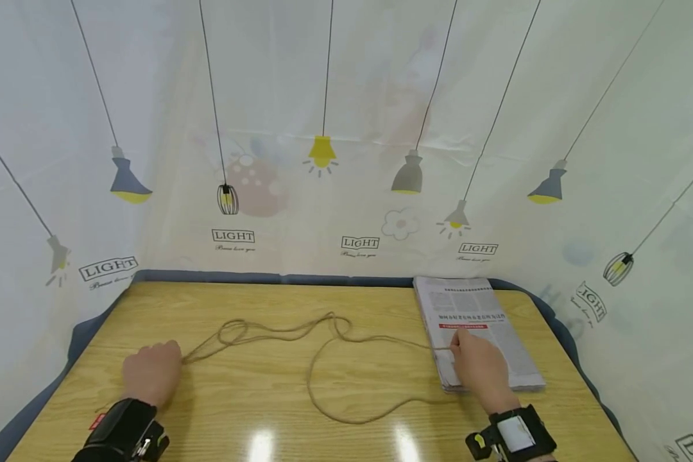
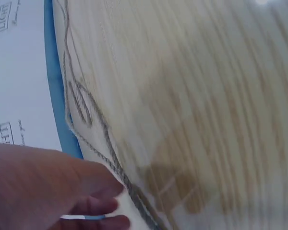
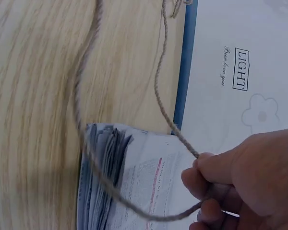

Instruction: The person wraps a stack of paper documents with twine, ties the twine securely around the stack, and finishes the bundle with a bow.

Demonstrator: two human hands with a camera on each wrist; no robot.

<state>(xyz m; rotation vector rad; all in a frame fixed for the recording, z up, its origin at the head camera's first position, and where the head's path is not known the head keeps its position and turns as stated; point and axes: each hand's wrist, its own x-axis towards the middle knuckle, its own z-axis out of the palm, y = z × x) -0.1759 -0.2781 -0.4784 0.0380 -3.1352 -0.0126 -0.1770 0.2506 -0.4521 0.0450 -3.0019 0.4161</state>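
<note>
A thin brown jute rope [image 1: 317, 378] lies in loops across the wooden table. At its right side my right hand [image 1: 482, 369] holds it above the newspapers; in the right wrist view the thumb and fingertips [image 3: 206, 165] pinch one strand, and a second strand curves from lower in that hand. My left hand [image 1: 153, 372] is low at the left, beside the gathered strands. The left wrist view has its loosely curled fingers [image 2: 101, 206] right next to the doubled rope [image 2: 113, 155], which passes in front of the fingertips. A folded stack of newspapers [image 1: 459, 301] sits under the right hand.
The wooden table [image 1: 237, 385] has a dark blue edge [image 1: 323, 280] along its back and sides. Behind it hangs a pale curtain [image 1: 300, 212] printed with lamps and lettering. A small red tag [image 1: 97, 421] shows by the left wrist.
</note>
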